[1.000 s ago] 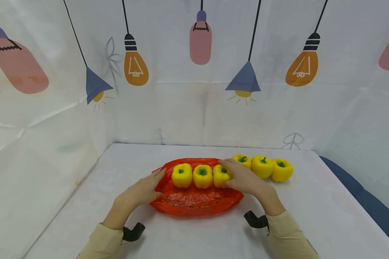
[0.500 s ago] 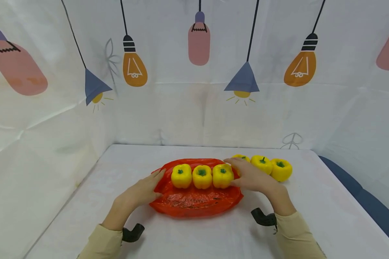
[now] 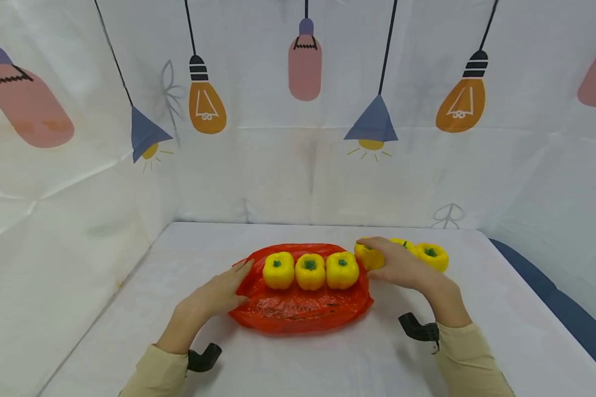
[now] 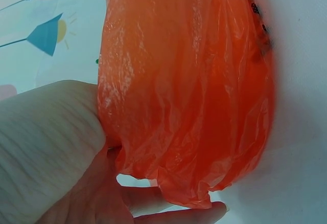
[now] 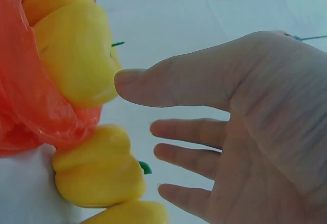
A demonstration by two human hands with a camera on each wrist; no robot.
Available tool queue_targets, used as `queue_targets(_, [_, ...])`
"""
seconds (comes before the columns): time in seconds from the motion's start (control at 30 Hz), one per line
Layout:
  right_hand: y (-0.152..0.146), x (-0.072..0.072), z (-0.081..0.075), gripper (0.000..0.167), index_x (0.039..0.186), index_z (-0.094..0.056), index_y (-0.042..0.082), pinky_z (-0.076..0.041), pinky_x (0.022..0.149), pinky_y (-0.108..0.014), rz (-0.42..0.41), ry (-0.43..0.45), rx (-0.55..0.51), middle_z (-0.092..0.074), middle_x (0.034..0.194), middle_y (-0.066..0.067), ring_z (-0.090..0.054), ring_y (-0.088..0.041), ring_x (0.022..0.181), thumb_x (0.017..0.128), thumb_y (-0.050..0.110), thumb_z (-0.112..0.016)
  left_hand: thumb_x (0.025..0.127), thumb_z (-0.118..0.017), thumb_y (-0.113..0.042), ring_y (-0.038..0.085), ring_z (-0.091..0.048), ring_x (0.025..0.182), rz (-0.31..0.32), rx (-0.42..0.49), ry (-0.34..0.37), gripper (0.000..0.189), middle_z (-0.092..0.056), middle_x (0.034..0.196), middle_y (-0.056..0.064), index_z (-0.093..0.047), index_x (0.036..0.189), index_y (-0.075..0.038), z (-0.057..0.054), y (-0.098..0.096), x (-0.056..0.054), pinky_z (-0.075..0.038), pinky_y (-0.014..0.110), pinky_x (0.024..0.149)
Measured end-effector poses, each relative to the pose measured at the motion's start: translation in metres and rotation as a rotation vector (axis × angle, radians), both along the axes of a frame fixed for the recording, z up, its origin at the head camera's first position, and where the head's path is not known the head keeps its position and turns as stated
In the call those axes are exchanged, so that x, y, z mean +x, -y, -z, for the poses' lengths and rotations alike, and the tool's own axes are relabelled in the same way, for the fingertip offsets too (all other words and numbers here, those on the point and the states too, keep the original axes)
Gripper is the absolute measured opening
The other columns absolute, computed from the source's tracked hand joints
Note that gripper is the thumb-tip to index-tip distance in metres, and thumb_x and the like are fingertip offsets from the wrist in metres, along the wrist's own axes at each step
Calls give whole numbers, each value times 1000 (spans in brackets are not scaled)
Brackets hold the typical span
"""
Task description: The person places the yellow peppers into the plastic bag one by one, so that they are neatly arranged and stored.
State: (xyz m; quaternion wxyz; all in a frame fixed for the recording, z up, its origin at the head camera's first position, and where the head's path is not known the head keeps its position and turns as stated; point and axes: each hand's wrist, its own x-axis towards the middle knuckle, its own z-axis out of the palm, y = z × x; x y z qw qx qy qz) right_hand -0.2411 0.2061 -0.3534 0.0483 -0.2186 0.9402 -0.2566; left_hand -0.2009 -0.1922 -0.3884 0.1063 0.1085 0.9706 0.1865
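Note:
A red plastic bag (image 3: 298, 317) lies on the table with three yellow bell peppers in a row on it: the left (image 3: 278, 271), the middle (image 3: 310, 273) and the right (image 3: 342, 272). My left hand (image 3: 218, 289) touches the bag's left end, thumb and fingers apart. In the left wrist view, straight fingers (image 4: 196, 216) run behind the bag's crumpled edge. My right hand (image 3: 404, 264) is beside another yellow pepper (image 3: 367, 256), just off the bag's right side. In the right wrist view its thumb (image 5: 168, 83) and fingers are spread, holding nothing.
Two more yellow peppers stand at the back right, one partly behind my right hand (image 3: 403, 243), the other farther right (image 3: 432, 257). White sheeting (image 3: 278, 176) printed with lamps encloses the white table (image 3: 298, 366). A dark blue surface (image 3: 551, 292) shows beyond the right edge.
My right hand has let go of the rightmost pepper on the bag and moved right, to the separate pepper beside the bag. My left hand stays in place.

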Motion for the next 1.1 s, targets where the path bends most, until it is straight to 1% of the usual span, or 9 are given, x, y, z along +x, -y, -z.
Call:
queue_targets(0.2, [-4,-8,3,65,148,-46,12,-40,110,-63,1,-20,18,-46,151,-14,-43,-39,138,87,13,-70,92,-69,-23,40,-32,148,-15,8,8,78,-27,164,13,-27,158,-13,0,0,1,-31,64,115])
queue_targets(0.4, [-2,-16,7,64,147,-48,16,-43,106,-64,30,-59,82,-45,151,-16,-46,-40,134,87,17,-70,92,-69,-25,39,-32,148,-15,3,6,79,-27,164,12,-26,158,-14,1,-1,-1,-32,62,116])
queue_targets(0.47, [0,-20,9,63,146,-49,17,-43,105,-65,34,-79,96,-44,152,-17,-45,-41,135,87,19,-71,92,-69,-25,39,-32,148,-17,3,3,79,-27,164,12,-27,158,-14,1,-1,-1,-32,62,116])
queue_targets(0.6, [3,-30,17,61,146,-50,17,-42,106,-65,42,-94,120,-42,153,-19,-43,-43,137,89,21,-70,92,-69,-25,39,-33,148,-27,3,7,79,-27,164,12,-26,158,-14,0,-1,0,-32,62,116])
queue_targets(0.67, [3,-34,21,61,146,-50,17,-41,107,-65,48,-90,140,-41,153,-20,-41,-43,138,89,20,-69,92,-69,-25,38,-33,148,-26,0,2,79,-26,165,12,-26,158,-13,0,-2,0,-32,61,116])
queue_targets(0.87, [6,-39,26,64,147,-49,14,-38,109,-67,64,-106,197,-41,153,-22,-39,-47,137,86,12,-68,91,-70,-26,38,-34,148,-18,-5,-6,81,-26,165,12,-27,158,-12,0,-2,-2,-32,61,116])
queue_targets(0.93, [6,-40,27,65,147,-49,14,-34,110,-68,66,-116,219,-42,153,-22,-39,-49,137,85,11,-69,91,-70,-26,38,-34,148,-17,-3,-4,81,-26,165,12,-27,158,-12,0,-2,-1,-32,61,117])
queue_targets(1.1, [7,-42,30,67,146,-50,13,-18,115,-73,60,-159,269,-45,150,-23,-40,-47,138,82,7,-68,92,-69,-26,38,-33,148,-11,-7,-6,80,-26,165,12,-26,158,-12,0,-2,-2,-31,60,117])
